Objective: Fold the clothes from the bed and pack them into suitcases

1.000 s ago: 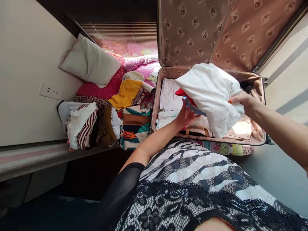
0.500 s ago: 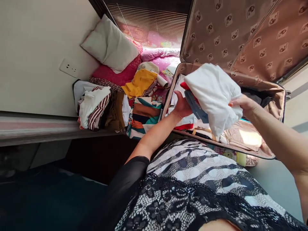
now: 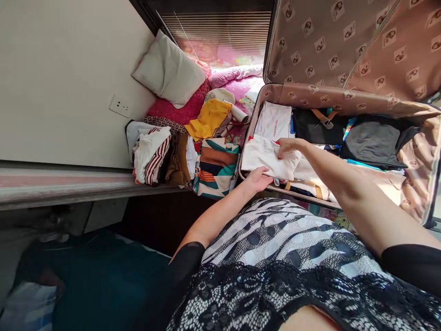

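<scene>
A folded white garment (image 3: 253,154) lies in the left front corner of an open suitcase (image 3: 339,91). My left hand (image 3: 257,180) grips its near edge, thumb and fingers closed at the fabric. From the right, my right hand (image 3: 288,147) pinches the top of the same garment, its fingertips partly hidden in the cloth. Behind it in the suitcase is a light folded top (image 3: 274,120) with small red lettering. Black folded clothes (image 3: 374,140) and a black item with a tan strap (image 3: 319,128) lie farther right.
Left of the suitcase sit a patterned multicoloured bag (image 3: 217,163), a yellow cloth (image 3: 211,118) and a pile of folded clothes (image 3: 153,154). A pale pillow (image 3: 170,71) leans on the wall beside a socket (image 3: 120,106). The suitcase lid (image 3: 320,43) stands raised at the back.
Both hands have brought the white garment from above the suitcase down and left into its front corner. The red and blue-grey cloth beneath it is now mostly hidden. The view has shifted.
</scene>
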Motion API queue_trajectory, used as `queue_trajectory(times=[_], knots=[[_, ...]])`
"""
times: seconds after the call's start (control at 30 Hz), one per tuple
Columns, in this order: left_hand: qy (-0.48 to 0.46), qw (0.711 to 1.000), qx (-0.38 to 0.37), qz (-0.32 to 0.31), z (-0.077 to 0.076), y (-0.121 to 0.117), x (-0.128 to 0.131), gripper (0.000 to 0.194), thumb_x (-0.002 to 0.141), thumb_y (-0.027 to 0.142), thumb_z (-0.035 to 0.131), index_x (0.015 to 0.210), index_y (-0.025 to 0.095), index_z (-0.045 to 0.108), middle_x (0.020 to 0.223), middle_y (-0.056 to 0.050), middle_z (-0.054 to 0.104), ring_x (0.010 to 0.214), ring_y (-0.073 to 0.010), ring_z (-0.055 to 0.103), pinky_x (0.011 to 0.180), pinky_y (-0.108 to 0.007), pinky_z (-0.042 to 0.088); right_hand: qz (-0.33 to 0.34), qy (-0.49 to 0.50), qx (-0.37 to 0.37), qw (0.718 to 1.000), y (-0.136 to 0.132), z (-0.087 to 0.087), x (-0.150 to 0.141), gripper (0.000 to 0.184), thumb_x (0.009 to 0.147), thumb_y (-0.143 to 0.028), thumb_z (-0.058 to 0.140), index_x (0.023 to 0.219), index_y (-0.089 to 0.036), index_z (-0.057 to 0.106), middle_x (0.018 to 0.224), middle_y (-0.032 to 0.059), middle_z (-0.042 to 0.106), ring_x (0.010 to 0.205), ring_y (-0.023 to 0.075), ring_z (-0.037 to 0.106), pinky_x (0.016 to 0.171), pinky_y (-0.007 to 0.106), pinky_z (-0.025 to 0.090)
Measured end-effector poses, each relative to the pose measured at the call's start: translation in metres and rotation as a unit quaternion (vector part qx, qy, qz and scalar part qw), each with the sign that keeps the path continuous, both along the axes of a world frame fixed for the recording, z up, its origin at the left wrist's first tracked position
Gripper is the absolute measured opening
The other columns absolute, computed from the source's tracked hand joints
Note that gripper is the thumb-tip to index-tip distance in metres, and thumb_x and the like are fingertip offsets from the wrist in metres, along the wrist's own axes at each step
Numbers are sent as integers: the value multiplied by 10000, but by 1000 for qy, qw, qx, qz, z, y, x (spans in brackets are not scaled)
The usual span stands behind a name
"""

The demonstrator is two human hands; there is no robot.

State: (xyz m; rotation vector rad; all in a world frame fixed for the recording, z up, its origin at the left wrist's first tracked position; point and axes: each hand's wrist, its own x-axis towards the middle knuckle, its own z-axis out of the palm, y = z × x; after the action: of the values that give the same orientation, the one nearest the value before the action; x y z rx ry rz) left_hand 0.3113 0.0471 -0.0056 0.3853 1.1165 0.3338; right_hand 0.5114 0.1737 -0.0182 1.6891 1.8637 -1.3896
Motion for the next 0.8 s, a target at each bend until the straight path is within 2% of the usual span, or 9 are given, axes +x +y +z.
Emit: queue_trajectory(times=[0.07,0.1,0.2,0.27,0.37,0.5,0.6,0.7,0.8], knots=[[24,984,126,-123,9,-2,-14,336,951,358,613,1205,140,650,1182,-205,750,1079,-306,764,987,-491,612,-7,-7,16,1000,-2,-5,4,690,547,-215,905,1212,-148,732,1054,67,764,989,285,715,881,314,589],[51,957,220,-182,14,0,-19,341,938,402,663,1176,159,668,1179,-189,747,1091,-317,757,1006,-508,600,-19,-7,32,999,-4,-4,7,737,562,-229,907,1270,-159,714,1115,78,759,1014,285,710,904,314,579],[147,789,491,-338,18,14,-20,463,846,358,809,1260,190,687,1421,-197,647,1403,-417,581,1189,-620,444,-111,-30,133,984,-22,4,15,798,640,-348,911,1369,-154,649,1231,144,727,1119,324,673,992,361,545],[199,674,574,-421,8,27,-12,703,764,319,894,1407,203,633,1644,-229,447,1597,-496,290,1263,-742,225,-176,-49,193,964,-45,7,20,735,765,-440,829,1393,-127,610,1249,191,708,1181,356,638,1041,414,517],[251,591,592,-487,-20,36,0,960,722,351,937,1568,213,506,1757,-267,216,1633,-566,0,1188,-874,13,-301,-58,212,928,-91,1,30,498,921,-419,610,1311,-109,619,1124,202,720,1113,337,651,984,433,538],[268,596,601,-460,-51,28,10,811,845,305,801,1586,197,488,1761,-284,191,1645,-527,-59,1166,-870,-78,-469,5,64,881,-149,-15,48,198,861,-323,620,979,-166,643,795,119,677,785,240,666,714,343,567],[239,649,593,-412,-62,24,16,589,916,236,640,1496,157,568,1722,-301,286,1661,-487,11,1194,-836,-58,-494,60,-17,867,-169,-20,55,140,828,-289,672,833,-193,569,748,89,662,674,174,633,648,288,545],[216,700,578,-360,-64,32,20,442,937,202,523,1358,116,628,1628,-336,410,1646,-480,153,1219,-806,35,-495,107,-18,862,-172,-14,56,151,850,-281,679,837,-192,558,813,97,697,671,146,637,621,248,532],[222,718,550,-364,-57,54,21,380,890,182,568,1255,106,644,1500,-348,510,1566,-492,336,1237,-760,139,-485,130,-30,864,-173,-4,51,170,873,-293,706,854,-182,579,845,101,711,679,135,640,581,214,504]])
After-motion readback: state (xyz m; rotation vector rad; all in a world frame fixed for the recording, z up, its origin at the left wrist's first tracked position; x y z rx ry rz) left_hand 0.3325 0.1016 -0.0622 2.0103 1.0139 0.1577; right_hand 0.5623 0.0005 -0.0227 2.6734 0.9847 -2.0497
